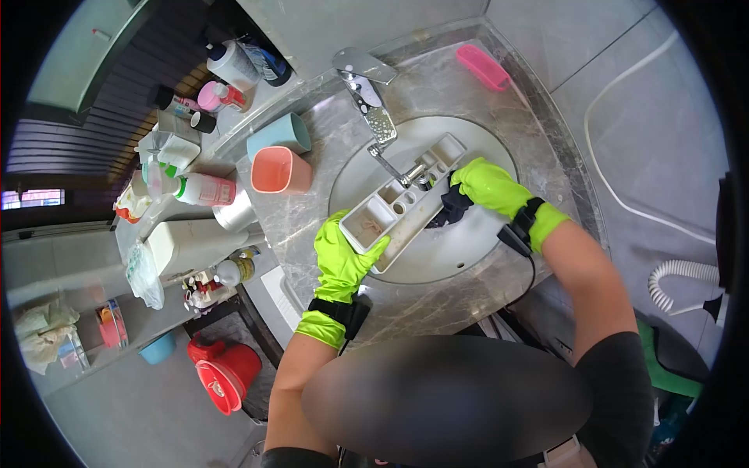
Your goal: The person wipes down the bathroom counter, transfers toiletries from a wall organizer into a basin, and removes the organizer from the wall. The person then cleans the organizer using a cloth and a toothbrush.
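My left hand [341, 253], in a bright yellow-green glove, grips the lower left end of a long white compartment holder [407, 228]. The holder lies tilted over the white oval basin [476, 248], with round holes and open sections along its top; brownish stains show in the section near my left hand. On the other side, my right hand [490, 187], gloved alike, is closed on a dark cloth [451, 207] against the holder's long side. Its fingertips are partly hidden by the cloth. Over the middle of the holder reaches the spout of the chrome faucet [373, 109].
A pink oval dish [482, 67] lies at the counter's back corner. Orange [275, 170] and blue [287, 134] cups lie left of the basin. Several bottles crowd the left ledge. Below stands a red bucket [243, 370]. A white hose [597, 140] hangs at right.
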A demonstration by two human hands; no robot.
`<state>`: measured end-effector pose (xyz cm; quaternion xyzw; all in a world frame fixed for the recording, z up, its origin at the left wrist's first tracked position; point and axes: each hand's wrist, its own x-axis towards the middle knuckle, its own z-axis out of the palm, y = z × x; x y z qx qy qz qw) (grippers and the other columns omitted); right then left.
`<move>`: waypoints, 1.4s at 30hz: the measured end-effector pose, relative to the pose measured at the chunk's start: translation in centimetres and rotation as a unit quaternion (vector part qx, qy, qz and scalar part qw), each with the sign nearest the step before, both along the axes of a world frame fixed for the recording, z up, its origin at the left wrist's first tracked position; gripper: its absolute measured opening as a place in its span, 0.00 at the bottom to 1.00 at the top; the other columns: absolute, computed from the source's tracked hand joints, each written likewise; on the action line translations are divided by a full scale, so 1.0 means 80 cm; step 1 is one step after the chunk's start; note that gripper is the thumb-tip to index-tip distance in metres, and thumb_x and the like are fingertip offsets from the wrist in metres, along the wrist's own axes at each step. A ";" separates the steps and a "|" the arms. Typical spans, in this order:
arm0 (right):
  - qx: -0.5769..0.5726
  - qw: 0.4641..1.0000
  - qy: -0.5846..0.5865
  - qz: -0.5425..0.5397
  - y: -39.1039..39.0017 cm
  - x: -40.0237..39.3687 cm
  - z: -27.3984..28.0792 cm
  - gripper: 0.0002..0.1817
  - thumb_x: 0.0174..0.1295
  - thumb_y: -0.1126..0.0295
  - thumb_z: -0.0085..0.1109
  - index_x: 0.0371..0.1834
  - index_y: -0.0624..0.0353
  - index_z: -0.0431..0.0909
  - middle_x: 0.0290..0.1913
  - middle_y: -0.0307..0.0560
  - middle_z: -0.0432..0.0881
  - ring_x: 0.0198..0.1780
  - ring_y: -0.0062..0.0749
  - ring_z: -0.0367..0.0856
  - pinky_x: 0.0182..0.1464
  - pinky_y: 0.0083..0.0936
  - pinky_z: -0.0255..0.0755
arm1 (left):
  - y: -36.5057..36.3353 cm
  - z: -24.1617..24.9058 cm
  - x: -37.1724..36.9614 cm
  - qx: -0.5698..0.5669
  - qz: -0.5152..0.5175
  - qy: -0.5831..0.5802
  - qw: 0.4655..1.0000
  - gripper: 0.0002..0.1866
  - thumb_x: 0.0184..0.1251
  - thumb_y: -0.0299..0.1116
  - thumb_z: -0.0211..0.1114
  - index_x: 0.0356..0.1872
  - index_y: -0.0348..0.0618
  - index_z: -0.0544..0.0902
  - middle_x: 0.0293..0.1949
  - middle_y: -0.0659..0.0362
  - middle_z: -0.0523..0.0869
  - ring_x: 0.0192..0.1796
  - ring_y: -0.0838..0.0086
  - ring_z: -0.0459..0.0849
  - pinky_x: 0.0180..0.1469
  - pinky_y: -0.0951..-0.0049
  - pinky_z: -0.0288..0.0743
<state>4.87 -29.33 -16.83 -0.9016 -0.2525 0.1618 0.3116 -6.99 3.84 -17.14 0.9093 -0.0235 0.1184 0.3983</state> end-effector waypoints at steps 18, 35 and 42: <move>0.066 0.972 -0.003 0.227 0.138 -0.105 0.055 0.39 0.52 0.46 0.75 0.68 0.49 0.78 0.63 0.45 0.82 0.68 0.44 0.74 0.68 0.43 0.64 | 0.000 -0.007 -0.005 0.042 -0.010 -0.027 0.999 0.47 0.44 0.65 0.82 0.58 0.38 0.78 0.46 0.46 0.87 0.46 0.46 0.87 0.51 0.54 0.81; 0.128 0.979 -0.031 0.156 0.163 -0.118 0.020 0.24 0.45 0.82 0.58 0.49 0.55 0.88 0.51 0.52 0.88 0.56 0.54 0.83 0.59 0.44 0.74 | -0.008 -0.042 0.004 0.065 0.009 -0.044 0.997 0.44 0.49 0.62 0.78 0.58 0.38 0.77 0.47 0.47 0.85 0.49 0.46 0.84 0.55 0.52 0.77; -0.071 0.979 -0.011 0.189 0.140 -0.105 0.044 0.22 0.57 0.76 0.62 0.55 0.44 0.89 0.53 0.45 0.88 0.55 0.47 0.81 0.62 0.41 0.68 | -0.002 -0.005 -0.001 0.046 -0.030 -0.004 0.999 0.46 0.47 0.63 0.81 0.61 0.39 0.77 0.50 0.46 0.85 0.50 0.47 0.85 0.55 0.53 0.78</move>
